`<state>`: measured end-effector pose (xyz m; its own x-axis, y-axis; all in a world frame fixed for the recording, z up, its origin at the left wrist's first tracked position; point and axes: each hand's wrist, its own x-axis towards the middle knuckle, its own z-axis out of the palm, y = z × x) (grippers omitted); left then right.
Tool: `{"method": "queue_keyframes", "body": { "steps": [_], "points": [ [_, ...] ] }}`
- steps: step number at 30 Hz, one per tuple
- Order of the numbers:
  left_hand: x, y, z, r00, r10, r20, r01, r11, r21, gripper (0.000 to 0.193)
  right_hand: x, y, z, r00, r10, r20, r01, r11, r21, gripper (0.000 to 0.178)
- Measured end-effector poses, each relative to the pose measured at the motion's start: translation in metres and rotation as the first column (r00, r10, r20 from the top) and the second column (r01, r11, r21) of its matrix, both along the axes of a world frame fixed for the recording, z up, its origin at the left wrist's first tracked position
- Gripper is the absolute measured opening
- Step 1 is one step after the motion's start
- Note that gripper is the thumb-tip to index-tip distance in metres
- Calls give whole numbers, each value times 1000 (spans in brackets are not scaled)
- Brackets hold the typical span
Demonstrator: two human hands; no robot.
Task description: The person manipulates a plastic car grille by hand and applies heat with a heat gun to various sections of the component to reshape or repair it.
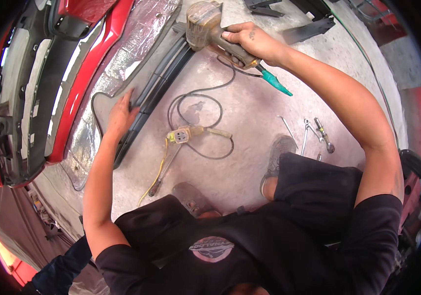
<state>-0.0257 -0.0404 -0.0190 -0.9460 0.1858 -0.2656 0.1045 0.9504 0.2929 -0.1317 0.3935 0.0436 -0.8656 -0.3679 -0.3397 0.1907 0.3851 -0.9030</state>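
Observation:
My right hand is wrapped around the handle of a dusty brown corded power tool; its exact kind I cannot make out. The tool's head is over the far end of a long dark plastic trim piece with parallel slats. Teal wrapping covers the cord where it leaves the handle. My left hand lies with fingers stretched out at the left edge of the trim piece, slightly blurred. A silvery foil-faced mat lies beneath and beside the piece.
On the left stands a red and black car bumper. The looped black cord runs to a yellowish socket box, with a ratchet-like tool nearby. Wrenches and a ratchet lie by my right foot; black plastic parts lie farther off.

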Motion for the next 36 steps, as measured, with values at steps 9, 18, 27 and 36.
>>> {"method": "queue_keyframes", "body": {
  "steps": [9, 18, 27, 36],
  "points": [
    [76, -98, -21, 981, 138, 138, -129, 989, -68, 70, 3, -16, 11, 993, 47, 113, -42, 998, -46, 54],
    [69, -88, 25, 990, 117, 82, -126, 985, 116, 53, -6, -18, 16, 994, -76, -83, 84, 992, 94, 61],
    [53, -93, 74, 986, 161, -40, -155, 980, 123, 41, 8, -11, 65, 993, -45, -105, 57, 991, 119, 35],
    [51, -83, 105, 981, 134, -140, -130, 991, 38, 41, 11, -22, 69, 999, -21, -35, 21, 1000, 7, 37]
  ]
}}
